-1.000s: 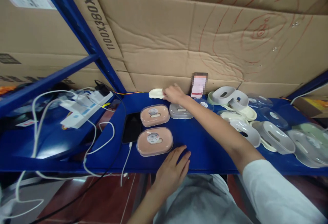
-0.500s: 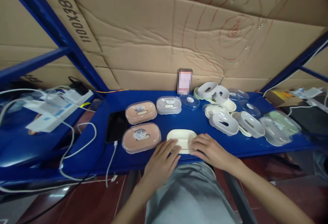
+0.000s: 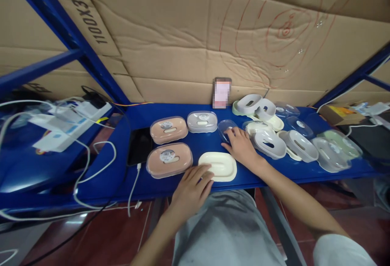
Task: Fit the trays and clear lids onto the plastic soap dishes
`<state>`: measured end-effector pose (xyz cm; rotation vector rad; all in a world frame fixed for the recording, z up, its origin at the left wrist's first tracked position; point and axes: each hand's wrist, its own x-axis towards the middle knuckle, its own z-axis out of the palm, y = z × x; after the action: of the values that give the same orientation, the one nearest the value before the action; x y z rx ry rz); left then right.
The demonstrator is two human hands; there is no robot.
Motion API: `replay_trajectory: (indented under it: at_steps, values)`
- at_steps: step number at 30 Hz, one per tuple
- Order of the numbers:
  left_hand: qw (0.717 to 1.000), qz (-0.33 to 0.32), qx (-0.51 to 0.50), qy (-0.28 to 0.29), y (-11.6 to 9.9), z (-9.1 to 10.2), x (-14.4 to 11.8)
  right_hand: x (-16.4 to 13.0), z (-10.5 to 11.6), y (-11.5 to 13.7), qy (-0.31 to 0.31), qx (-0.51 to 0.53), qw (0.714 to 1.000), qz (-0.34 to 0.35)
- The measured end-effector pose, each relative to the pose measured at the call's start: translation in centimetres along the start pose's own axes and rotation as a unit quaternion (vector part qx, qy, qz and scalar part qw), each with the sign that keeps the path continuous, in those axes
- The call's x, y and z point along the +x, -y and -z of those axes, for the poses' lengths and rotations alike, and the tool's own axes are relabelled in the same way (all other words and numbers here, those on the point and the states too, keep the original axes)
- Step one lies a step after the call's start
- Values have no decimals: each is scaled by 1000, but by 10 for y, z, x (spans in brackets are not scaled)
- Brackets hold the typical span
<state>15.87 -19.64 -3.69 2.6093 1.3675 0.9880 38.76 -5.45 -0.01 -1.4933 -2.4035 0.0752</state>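
Observation:
A cream oval soap dish base (image 3: 224, 167) lies at the front edge of the blue table. My left hand (image 3: 192, 189) rests at its left end, fingers stretched out over the rim. Farther back, my right hand (image 3: 242, 147) reaches over a clear plastic lid (image 3: 224, 127) with a round label. Its fingertips touch the lid, thumb apart from the fingers. Left of the base sit two pink soap boxes with clear lids, the nearer pink soap box (image 3: 169, 160) and the farther pink soap box (image 3: 170, 130). A grey soap box (image 3: 202, 122) stands beside the farther one.
Loose grey soap dish parts (image 3: 269, 144), cream parts and clear lids (image 3: 300, 127) crowd the right side. A phone (image 3: 222, 93) leans on the cardboard wall (image 3: 164, 34). At left lie a black phone (image 3: 140, 146) with a white cable and a power strip (image 3: 57, 136).
My right hand has left the cream base and moved back to the clear lid. My left hand has stayed at the base. The camera view has shifted slightly.

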Motion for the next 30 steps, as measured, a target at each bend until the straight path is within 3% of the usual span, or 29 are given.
replay_trajectory:
  at_steps: [4, 7, 10, 14, 21, 30]
  values:
    - [1000, 8, -6, -16, -1, 2, -1, -42, 16, -11, 17, 53, 997, 54]
    - [999, 10, -28, -31, -1, 3, -1, -62, 25, -26, -7, 165, 983, 81]
    - [999, 15, -38, -33, -1, 3, -1, -75, 27, -37, -25, 274, 959, 63]
    - [999, 28, -22, -34, -1, -1, -2, -87, 27, -33, 1, 358, 933, 44]
    - [996, 75, -13, -53, 0, -2, -3, -103, 20, -2, 27, 310, 937, 161]
    - [997, 51, -13, -51, 2, -4, -3, -112, 13, 13, 26, 163, 963, 212]
